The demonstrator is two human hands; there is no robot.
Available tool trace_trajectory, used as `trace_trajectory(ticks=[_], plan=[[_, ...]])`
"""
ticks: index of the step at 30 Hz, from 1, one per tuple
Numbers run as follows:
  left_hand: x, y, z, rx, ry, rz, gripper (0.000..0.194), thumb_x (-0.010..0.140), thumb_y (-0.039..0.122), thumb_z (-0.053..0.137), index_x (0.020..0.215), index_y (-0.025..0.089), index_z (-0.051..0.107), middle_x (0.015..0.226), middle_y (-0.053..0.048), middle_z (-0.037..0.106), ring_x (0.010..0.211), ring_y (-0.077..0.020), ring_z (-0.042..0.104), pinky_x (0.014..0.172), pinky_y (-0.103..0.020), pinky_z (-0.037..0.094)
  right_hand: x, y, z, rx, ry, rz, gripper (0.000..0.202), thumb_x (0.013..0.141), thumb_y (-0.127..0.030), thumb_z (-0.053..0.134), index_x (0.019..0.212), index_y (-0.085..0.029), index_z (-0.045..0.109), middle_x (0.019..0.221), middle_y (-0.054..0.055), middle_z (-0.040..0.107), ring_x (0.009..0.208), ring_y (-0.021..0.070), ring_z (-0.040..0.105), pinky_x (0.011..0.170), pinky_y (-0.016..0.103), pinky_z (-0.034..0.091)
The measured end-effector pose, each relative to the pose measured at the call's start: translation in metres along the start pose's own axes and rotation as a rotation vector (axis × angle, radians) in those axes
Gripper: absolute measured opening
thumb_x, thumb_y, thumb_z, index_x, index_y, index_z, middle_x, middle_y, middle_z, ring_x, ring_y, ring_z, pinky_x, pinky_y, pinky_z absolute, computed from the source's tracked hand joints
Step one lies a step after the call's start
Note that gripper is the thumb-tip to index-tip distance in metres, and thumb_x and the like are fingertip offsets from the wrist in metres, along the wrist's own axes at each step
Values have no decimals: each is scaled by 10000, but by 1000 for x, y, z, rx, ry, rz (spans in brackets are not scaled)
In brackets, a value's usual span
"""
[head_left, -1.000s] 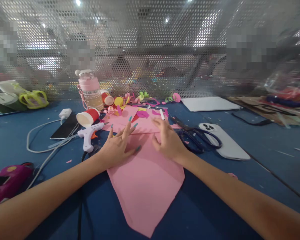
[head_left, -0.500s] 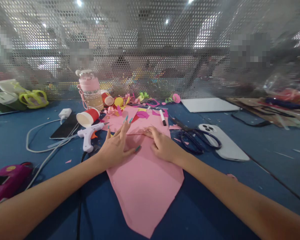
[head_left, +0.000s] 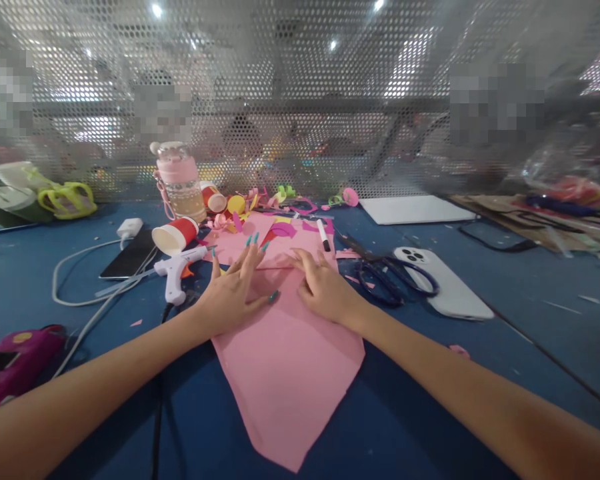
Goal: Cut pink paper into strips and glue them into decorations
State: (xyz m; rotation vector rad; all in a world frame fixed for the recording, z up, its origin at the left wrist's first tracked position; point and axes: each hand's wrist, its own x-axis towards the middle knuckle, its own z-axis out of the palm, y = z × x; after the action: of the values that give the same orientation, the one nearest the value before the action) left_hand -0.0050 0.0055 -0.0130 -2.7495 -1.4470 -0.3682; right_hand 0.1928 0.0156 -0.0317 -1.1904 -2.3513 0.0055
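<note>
A large pink paper sheet [head_left: 290, 387] with a pointed near end lies before me. My left hand [head_left: 233, 293] rests on its left side, fingers spread, with teal nails showing. On the right side of its far edge, my right hand [head_left: 325, 287] lies palm down, fingers loosely bent and apart, touching the paper with nothing in them. Beyond the edge lies more pink paper [head_left: 220, 243]. A white marker with a black cap [head_left: 323, 235] lies there. Beside my left hand is a white glue gun [head_left: 176, 273]; dark-handled scissors [head_left: 387, 277] lie right of my right hand.
A white phone [head_left: 445, 283] lies at right, a dark phone [head_left: 130, 253] at left under cables. A red paper cup [head_left: 180, 235], a pink-topped bottle [head_left: 180, 180] and paper scraps [head_left: 285, 193] stand or lie farther back. A perforated metal screen [head_left: 300, 120] rises behind.
My right hand's fingers have spread slightly and lifted a little at the paper's far edge. My left hand stays flat in nearly the same place. The view has shifted slightly.
</note>
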Motion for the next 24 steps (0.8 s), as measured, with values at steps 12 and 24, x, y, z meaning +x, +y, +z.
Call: trace_trajectory(ticks=[12,24], plan=[[1,5,-5,19,-53,3,660,860,495,348,1385,143,157,1420,-157,308,1292,-272,317,1021,-622,21,0,-1,2,16,-63,27,593,685,-65,369,1267,18,289,1167,239,564,1180,311,453,954,492,389],[1,5,-6,-40,-27,-24,810,837,524,386,1401,138,-48,1311,-119,486,1287,-291,320,1019,-622,27,2,-2,0,15,-96,10,647,671,-57,369,1302,0,234,1144,195,603,1138,272,510,1004,482,353]])
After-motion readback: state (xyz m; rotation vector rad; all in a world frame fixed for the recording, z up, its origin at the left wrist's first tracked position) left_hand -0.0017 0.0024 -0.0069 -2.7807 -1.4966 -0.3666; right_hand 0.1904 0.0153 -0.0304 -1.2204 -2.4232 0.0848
